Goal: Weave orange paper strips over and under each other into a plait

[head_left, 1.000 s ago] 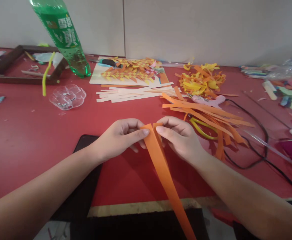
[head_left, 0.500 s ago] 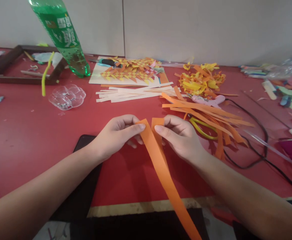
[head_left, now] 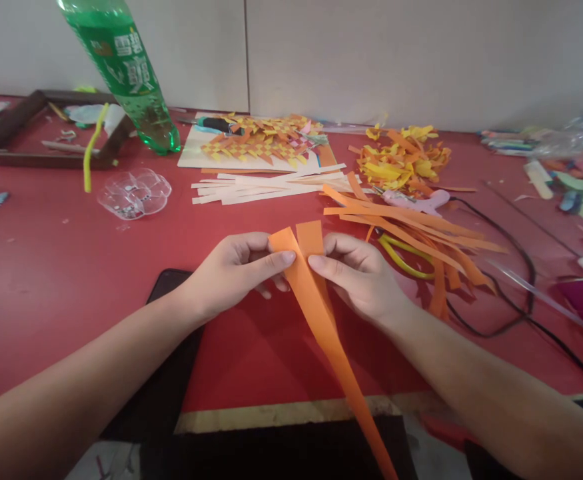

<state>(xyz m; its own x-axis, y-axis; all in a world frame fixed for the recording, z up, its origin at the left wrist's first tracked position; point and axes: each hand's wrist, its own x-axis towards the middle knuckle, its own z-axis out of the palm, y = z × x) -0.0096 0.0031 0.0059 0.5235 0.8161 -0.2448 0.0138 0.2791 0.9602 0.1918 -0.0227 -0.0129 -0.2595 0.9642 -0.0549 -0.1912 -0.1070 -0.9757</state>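
Both hands meet over the red table (head_left: 61, 280), each pinching one end of a long orange paper strip (head_left: 321, 320). My left hand (head_left: 236, 270) grips the left end between thumb and forefinger. My right hand (head_left: 361, 273) pinches the other end, which stands just beside it. The two ends rise side by side above the fingers, and the rest of the strip hangs down past the table's front edge toward me.
A pile of orange strips (head_left: 411, 227) and yellow-handled scissors (head_left: 406, 257) lie right of my hands. Cream strips (head_left: 266, 187), a woven paper mat (head_left: 261, 143), yellow-orange scraps (head_left: 401, 160), a green bottle (head_left: 126, 67), a clear plastic tray (head_left: 134, 193), a black cable (head_left: 516, 267) and a phone (head_left: 171, 287) are around.
The two strip ends have slid up between my fingers and now stand higher above them. Both hands stayed nearly in place.
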